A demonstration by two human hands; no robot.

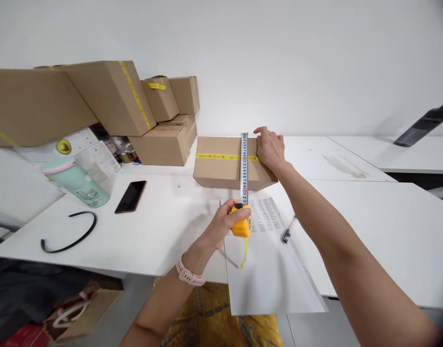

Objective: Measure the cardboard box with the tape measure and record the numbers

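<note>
My left hand (221, 222) is closed round a yellow tape measure (240, 222), thumb on its top, with a yellow strap hanging below. The extended metal blade (244, 166) runs away from me across the top of a cardboard box (217, 168) sealed with yellow tape, and its end reaches the box's far edge. My right hand (271, 148) grips the box at its far right corner, fingers bent just right of the blade's end. Under the tape measure lies a printed sheet of paper (272, 274) that overhangs the table's front edge. A pen (287, 234) rests at the paper's right side.
Cardboard boxes (109, 96) are stacked at the back left. Before them stand a mint-green tumbler (76, 180), a phone (130, 196) and a black curved band (93, 226) on the white table (163, 231). A dark bottle (423, 124) leans at the far right.
</note>
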